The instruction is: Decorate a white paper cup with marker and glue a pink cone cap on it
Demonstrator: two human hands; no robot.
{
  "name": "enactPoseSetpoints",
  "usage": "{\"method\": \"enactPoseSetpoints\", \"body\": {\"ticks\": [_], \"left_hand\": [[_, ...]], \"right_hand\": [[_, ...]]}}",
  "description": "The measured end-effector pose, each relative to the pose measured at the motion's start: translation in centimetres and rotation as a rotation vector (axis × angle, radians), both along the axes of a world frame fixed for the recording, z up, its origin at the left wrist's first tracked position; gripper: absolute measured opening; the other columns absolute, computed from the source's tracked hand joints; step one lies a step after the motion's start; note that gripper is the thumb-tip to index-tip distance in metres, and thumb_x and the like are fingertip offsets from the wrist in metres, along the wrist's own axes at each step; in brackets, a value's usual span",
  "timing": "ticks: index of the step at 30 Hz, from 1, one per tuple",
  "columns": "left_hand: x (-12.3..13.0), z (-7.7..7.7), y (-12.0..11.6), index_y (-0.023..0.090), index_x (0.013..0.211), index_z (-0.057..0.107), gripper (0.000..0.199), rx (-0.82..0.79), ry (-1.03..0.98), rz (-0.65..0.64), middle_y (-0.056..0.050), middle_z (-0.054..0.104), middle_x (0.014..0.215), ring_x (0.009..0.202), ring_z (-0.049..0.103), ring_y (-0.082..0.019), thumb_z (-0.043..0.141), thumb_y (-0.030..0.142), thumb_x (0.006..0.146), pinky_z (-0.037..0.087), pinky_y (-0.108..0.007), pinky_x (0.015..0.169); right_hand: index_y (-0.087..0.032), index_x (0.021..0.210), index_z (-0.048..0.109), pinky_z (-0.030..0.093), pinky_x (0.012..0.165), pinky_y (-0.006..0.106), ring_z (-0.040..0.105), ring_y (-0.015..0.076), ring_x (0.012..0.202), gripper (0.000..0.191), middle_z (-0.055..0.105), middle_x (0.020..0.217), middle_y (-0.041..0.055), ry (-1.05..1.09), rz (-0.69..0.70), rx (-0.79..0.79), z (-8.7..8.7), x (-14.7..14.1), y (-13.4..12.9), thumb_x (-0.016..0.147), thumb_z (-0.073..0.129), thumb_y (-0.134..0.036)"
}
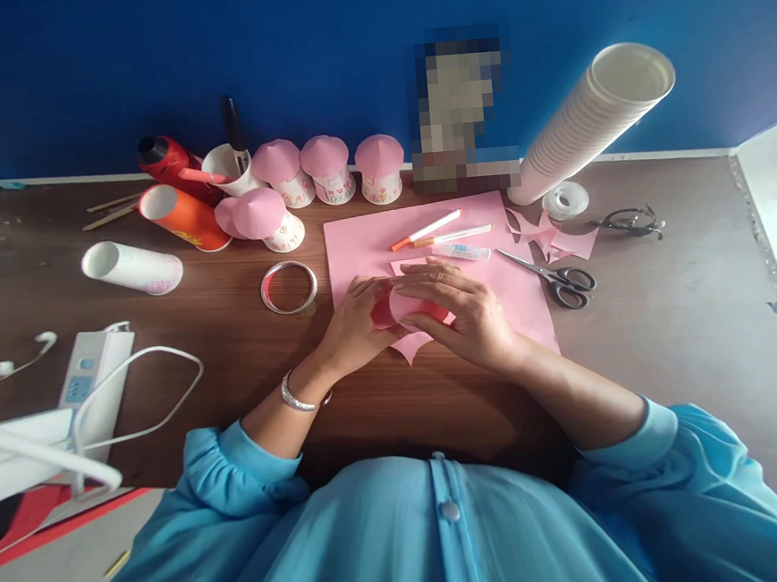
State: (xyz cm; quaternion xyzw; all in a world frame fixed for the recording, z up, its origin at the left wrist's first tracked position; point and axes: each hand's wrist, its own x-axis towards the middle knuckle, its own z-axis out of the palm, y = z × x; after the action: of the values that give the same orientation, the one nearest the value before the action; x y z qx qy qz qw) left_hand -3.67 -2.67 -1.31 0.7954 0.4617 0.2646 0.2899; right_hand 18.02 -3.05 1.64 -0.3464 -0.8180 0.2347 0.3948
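Between my two hands is a curved piece of pink paper [408, 305], partly hidden by the fingers. My left hand [359, 325] grips its left side, thumb underneath. My right hand [465, 310] curls over its top and right side, with the thumb along the near edge. Beneath the hands lies a large pink sheet [358, 240], and a pointed pink scrap [412, 347] shows just below them. Beyond the fingers rest an orange marker [427, 228], another marker [455, 235] and a clear glue tube [463, 252]. Black-handled scissors [559, 279] lie right of my right hand.
Several cups with pink cone roofs [379, 157] line the wall. A tall stack of paper cups [590, 123] leans at right, near a tape roll [565, 201] and pink scraps [569, 243]. A ring-shaped roll [289, 287], a white cup [132, 268] and a power strip [96, 377] are left.
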Motion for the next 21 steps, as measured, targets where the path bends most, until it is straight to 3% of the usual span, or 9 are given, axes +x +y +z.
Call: {"method": "enactPoseSetpoints", "body": {"ticks": [13, 21], "left_hand": [[0.01, -0.20, -0.16, 0.021, 0.118, 0.068, 0.039, 0.007, 0.021, 0.008, -0.008, 0.078, 0.113, 0.111, 0.071, -0.030, 0.086, 0.030, 0.085, 0.058, -0.048, 0.099], [-0.07, -0.43, -0.39, 0.021, 0.113, 0.063, 0.037, 0.051, 0.002, 0.005, -0.007, 0.076, 0.111, 0.107, 0.071, -0.029, 0.084, 0.022, 0.082, 0.059, -0.048, 0.095]], "right_hand": [[-0.025, 0.128, 0.077, 0.059, 0.119, 0.054, 0.075, 0.0278, 0.132, 0.026, 0.082, 0.131, 0.0100, -0.074, -0.013, 0.044, -0.73, -0.18, 0.07, 0.105, 0.068, -0.031], [-0.022, 0.125, 0.078, 0.059, 0.119, 0.055, 0.073, 0.0293, 0.135, 0.025, 0.080, 0.136, 0.0110, -0.132, 0.008, 0.192, -0.82, -0.12, 0.14, 0.104, 0.072, -0.034]]}}
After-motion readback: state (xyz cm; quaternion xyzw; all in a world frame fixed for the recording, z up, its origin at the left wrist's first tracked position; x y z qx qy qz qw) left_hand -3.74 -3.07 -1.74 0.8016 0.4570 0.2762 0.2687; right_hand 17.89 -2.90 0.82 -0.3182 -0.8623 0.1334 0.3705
